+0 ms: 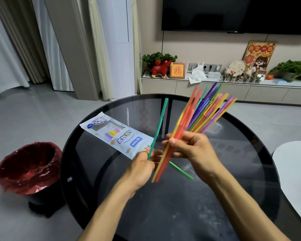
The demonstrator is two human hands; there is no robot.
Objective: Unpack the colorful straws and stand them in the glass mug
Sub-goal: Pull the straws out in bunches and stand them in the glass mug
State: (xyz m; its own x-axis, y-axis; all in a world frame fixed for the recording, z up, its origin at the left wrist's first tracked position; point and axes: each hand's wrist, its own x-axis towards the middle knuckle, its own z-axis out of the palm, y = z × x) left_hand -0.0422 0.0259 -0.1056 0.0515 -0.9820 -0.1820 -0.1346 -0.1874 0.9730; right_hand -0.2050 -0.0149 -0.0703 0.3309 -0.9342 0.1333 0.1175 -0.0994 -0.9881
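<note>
- Two bare forearms reach in over the near edge of a round, dark glass table [233,214].
- The left hand [142,166] pinches a single green straw [159,126] near its lower end, fingers curled around it; the straw rises nearly upright above the middle of the table.
- The right hand [192,147], just beside the left, grips a fanned bundle of colorful straws [205,110], thumb and fingers closed round the stems; orange, yellow, purple and green tips spread up and away toward the far edge, while the lower ends poke down between the two hands.
- Another green straw [182,171] lies flat on the glass beneath the hands.
- The straw package [115,133], pale blue with printed lettering, lies flat toward the table's left edge, its open end near the left hand, with a few straw tips showing there.
- A bin with a red liner [28,166] stands on the floor beside the left edge.
- Beyond the far edge, a low cabinet [198,86] carries plants, a red toy horse [161,68] and framed pictures under a dark wall-mounted screen [233,13].
- No glass mug can be made out.
</note>
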